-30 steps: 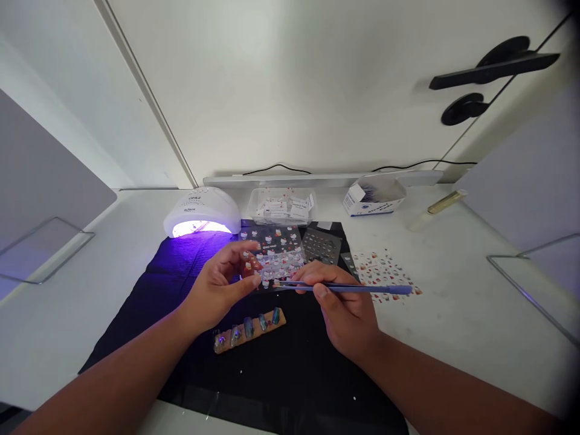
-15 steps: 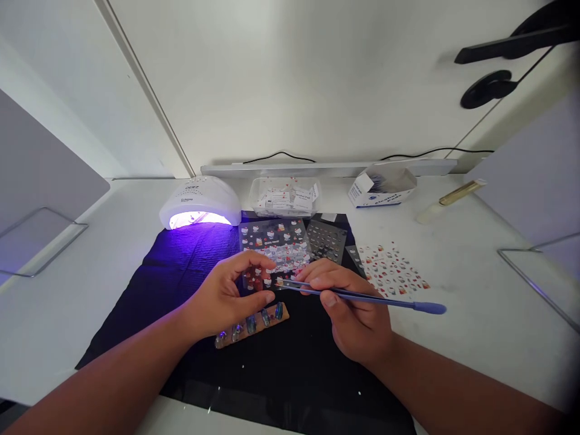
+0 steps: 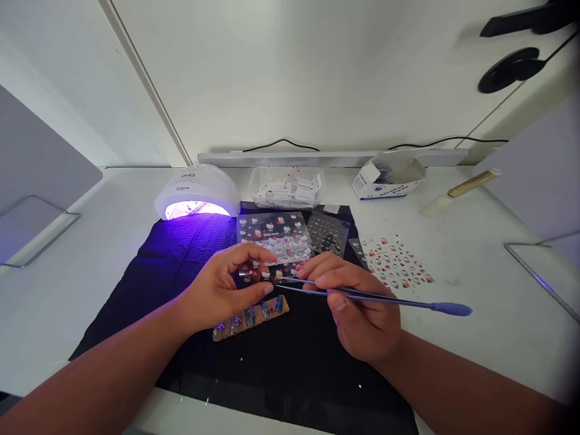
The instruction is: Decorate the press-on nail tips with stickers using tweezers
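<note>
The left hand (image 3: 217, 293) and right hand (image 3: 365, 317) are bare, short thumbnails (image 3: 339, 305) at the grip, wrists (image 3: 180, 314) and forearms (image 3: 113, 359) uncovered behind it.

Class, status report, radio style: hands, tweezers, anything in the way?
Right hand: holding blue tweezers, tips apart. Left hand: close to tips, grip unclear. Left hand partly hides nail stand.

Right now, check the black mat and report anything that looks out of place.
A small white speck lies on the black mat in front of the nail strip, and another white speck sits farther right. They look like stray bits against the dark surface; I can't tell what they are.
</note>
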`<state>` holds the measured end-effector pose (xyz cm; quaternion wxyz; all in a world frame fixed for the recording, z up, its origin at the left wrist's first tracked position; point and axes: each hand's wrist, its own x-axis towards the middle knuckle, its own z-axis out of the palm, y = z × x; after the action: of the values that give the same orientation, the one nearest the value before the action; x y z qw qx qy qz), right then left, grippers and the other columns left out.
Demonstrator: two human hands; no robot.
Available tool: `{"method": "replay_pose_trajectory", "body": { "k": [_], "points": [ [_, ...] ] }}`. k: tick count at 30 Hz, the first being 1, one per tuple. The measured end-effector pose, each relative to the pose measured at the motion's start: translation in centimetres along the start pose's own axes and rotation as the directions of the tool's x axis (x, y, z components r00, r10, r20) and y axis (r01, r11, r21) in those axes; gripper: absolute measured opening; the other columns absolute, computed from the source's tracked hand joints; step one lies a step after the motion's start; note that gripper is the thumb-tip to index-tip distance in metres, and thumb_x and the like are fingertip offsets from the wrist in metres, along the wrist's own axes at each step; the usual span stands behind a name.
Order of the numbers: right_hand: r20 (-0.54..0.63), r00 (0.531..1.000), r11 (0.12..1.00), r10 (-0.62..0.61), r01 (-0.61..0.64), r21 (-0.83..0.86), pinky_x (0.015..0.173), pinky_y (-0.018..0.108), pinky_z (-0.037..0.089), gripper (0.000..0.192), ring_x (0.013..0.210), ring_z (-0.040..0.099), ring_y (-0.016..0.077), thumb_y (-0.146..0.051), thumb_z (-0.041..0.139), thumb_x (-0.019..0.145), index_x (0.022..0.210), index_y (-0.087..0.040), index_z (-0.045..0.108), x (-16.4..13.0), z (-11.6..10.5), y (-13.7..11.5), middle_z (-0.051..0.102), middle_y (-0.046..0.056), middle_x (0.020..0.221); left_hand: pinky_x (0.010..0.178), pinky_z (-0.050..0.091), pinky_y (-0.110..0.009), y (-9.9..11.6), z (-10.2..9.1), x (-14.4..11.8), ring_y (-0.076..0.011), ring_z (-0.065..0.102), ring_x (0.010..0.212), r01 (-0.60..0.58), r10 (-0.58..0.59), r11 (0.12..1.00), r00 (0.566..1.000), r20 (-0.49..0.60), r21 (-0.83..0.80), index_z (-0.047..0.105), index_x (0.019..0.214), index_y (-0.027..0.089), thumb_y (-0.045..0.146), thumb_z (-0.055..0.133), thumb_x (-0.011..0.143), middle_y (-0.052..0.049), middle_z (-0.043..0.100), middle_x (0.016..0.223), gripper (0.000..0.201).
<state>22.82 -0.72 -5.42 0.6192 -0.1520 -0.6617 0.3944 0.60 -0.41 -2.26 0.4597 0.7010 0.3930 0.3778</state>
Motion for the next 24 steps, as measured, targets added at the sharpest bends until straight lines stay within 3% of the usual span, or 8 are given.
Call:
{"method": "replay_pose_trajectory", "body": {
  "k": [13,20,24],
  "points": [
    [-0.06,0.998,0.998,0.032,-0.028,0.059,0.083,0.049,0.053,0.024,0.09,0.065,0.0254,-0.013,0.053,0.093,0.107,-0.021,0.071,-0.01,0.06,0.27,0.07,0.006,0.085,0.07,0.048,-0.018,-0.15,-0.35,0.3,-0.0081,0.057,0.073,-0.075,0.076,0.996,0.997,-0.014,0.047,0.064,0.107,0.024,0.012,0.071,0.083,0.003,0.061,0.084,0.028],
    [-0.076,0.996,0.997,0.046,-0.041,0.061,0.083,0.047,0.053,0.023,0.089,0.066,0.0244,-0.014,0.054,0.093,0.105,-0.022,0.072,0.08,0.15,0.19,0.07,0.005,0.082,0.072,0.049,-0.02,-0.25,-0.51,0.19,-0.0097,0.058,0.076,-0.136,0.142,0.987,0.988,-0.061,0.084,0.065,0.104,0.024,0.012,0.07,0.083,0.002,0.063,0.089,0.025],
    [-0.065,0.997,0.997,0.052,-0.049,0.052,0.085,0.047,0.053,0.023,0.089,0.067,0.0244,-0.015,0.055,0.093,0.104,-0.023,0.072,-0.01,0.18,0.05,0.071,0.005,0.082,0.075,0.049,-0.021,-0.32,-0.18,0.12,-0.0101,0.058,0.08,-0.165,0.176,0.981,0.978,-0.11,0.098,0.065,0.113,0.028,0.011,0.067,0.086,0.002,0.064,0.094,0.032]
  ]
}}
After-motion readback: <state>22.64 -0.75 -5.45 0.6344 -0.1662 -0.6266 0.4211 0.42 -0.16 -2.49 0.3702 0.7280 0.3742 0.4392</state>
